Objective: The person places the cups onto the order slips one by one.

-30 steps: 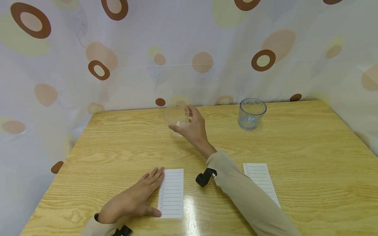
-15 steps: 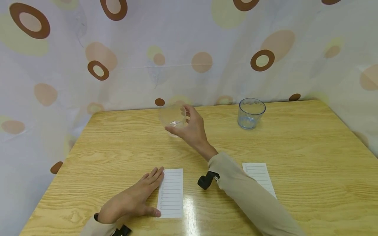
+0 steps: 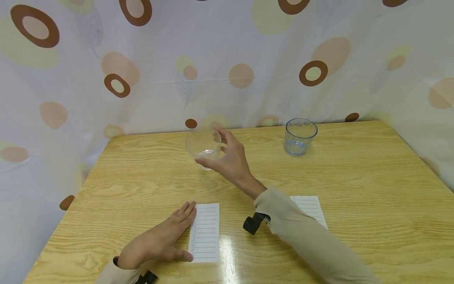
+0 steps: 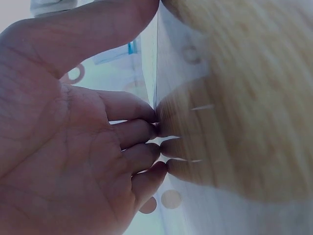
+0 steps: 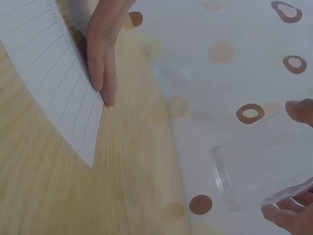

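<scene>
My right hand [image 3: 233, 161] grips a clear colourless cup [image 3: 200, 144] from its right side, thumb on the near side and fingers round the back. In the right wrist view the cup's base [image 5: 224, 176] appears off the wooden table. My left hand [image 3: 159, 241] rests on the table with its fingers extended, fingertips and thumb tip at the left edge of a white lined paper slip [image 3: 206, 232]. The left wrist view shows that palm, with the fingertips [image 4: 156, 115] touching down. A blue-tinted glass [image 3: 300, 138] stands upright at the back right.
A second lined slip [image 3: 310, 207] lies on the wooden table [image 3: 372, 177], partly hidden beneath my right sleeve [image 3: 305, 232]. Behind the table's far edge hangs a pale curtain [image 3: 213, 39] with brown and beige spots.
My right hand has carried the clear cup a little to the left and slightly nearer. The left hand, the slips and the blue-tinted glass have stayed in place.
</scene>
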`<state>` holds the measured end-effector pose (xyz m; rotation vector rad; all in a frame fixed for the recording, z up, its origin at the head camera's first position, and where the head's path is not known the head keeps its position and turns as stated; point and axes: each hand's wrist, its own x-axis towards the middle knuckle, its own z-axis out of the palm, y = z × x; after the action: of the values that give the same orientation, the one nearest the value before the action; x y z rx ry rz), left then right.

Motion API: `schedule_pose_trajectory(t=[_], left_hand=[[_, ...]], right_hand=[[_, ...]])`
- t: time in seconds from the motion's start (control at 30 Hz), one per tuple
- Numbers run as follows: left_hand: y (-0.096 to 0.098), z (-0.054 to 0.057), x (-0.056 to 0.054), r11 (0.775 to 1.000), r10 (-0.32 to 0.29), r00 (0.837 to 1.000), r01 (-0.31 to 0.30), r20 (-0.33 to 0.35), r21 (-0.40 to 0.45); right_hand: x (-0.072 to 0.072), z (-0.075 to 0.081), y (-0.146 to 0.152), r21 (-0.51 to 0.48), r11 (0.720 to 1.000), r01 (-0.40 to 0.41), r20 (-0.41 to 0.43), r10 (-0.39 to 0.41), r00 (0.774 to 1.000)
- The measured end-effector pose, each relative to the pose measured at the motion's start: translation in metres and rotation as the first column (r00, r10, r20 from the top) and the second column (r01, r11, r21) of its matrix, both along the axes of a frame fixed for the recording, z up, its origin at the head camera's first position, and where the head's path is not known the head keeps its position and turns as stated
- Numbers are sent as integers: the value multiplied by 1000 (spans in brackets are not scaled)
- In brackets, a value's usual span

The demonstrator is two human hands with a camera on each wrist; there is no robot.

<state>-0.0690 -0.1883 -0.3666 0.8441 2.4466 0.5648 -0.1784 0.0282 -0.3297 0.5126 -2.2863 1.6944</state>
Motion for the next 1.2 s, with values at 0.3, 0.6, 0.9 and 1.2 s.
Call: schedule_pose_trajectory(t=[0.3,0.6,0.9,1.2], left_hand=[[0,-1,-1,1000,-9,1000,9,4,2],[-2,-2,-2,1000,-7,1000,7,4,3],[-2,-2,-3,1000,-14,1000,14,-8,-3],[-2,-1,-2,1000,2,1000,-2,2,6]], right_hand=[[12,5,8,-9,999,-36,41,36,999],[28,1,14,28,997,-78,60,77,995],[41,1,19,-16,995,-99,129,100,987],[54,-2,22,5,990,-143,107,141,984]])
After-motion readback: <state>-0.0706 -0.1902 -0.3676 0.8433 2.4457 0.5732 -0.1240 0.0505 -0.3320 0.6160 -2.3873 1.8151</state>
